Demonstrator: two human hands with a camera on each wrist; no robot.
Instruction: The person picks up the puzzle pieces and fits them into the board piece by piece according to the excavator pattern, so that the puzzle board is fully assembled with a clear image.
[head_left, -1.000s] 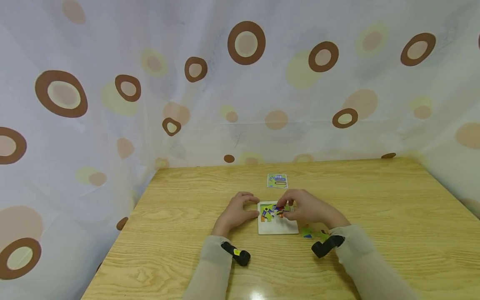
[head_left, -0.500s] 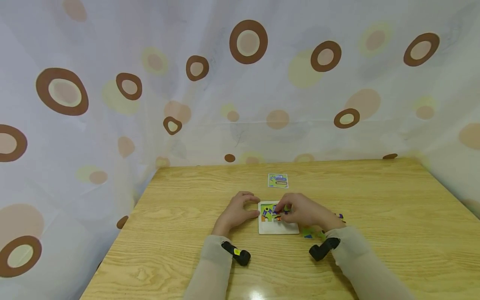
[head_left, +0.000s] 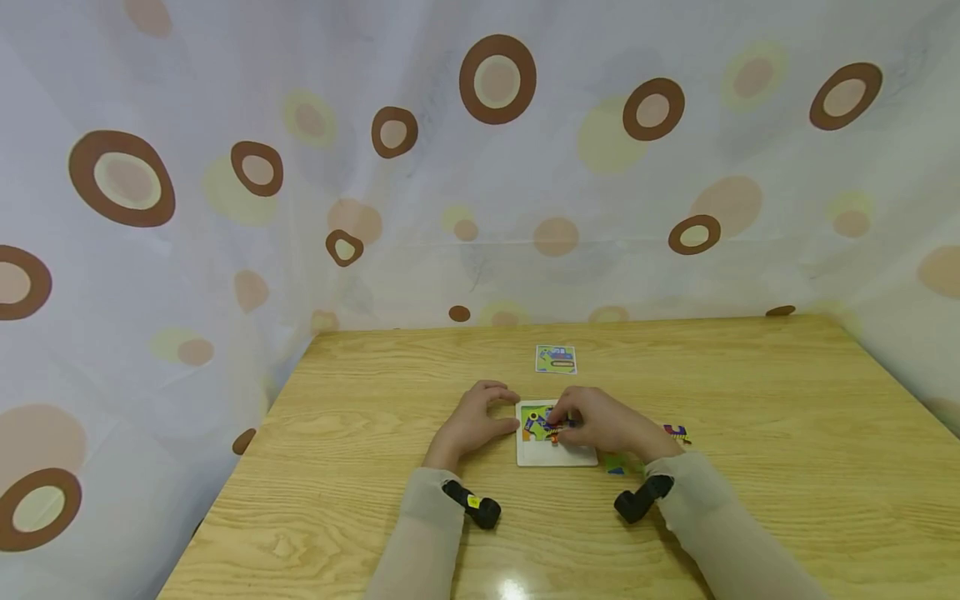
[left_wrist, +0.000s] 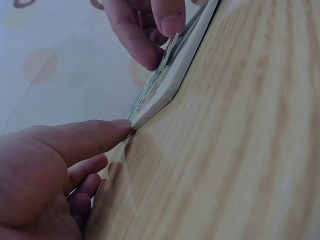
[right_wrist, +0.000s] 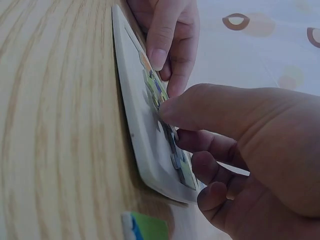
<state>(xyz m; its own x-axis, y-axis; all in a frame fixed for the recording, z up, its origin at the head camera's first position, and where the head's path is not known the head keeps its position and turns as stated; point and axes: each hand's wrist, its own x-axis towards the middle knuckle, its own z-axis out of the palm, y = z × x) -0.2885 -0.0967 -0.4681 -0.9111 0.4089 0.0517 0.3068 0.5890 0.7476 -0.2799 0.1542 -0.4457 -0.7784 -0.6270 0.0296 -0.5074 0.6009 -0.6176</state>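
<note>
A white puzzle tray [head_left: 542, 455] lies on the table with its upper part filled by colourful jigsaw pieces. My left hand [head_left: 477, 423] rests at the tray's left edge, its straight thumb touching the rim in the left wrist view. Over the picture, my right hand [head_left: 606, 422] pinches a jigsaw piece [left_wrist: 172, 49] between thumb and fingers. That piece is tilted in the left wrist view, close over the tray, and mostly hidden by the fingers in the head view. The near strip of the tray is bare white.
Right of the tray lie a green and blue jigsaw piece [head_left: 616, 465] and a red and purple one [head_left: 677, 432]. Behind the tray sits a picture card [head_left: 556, 359]. Spotted cloth [head_left: 420, 275] borders the wooden table [head_left: 360, 392] at the back and sides.
My right hand has shifted slightly left and lower over the tray with the jigsaw piece. Its forearm moved off the red and purple piece, now visible. My left hand has stayed put.
</note>
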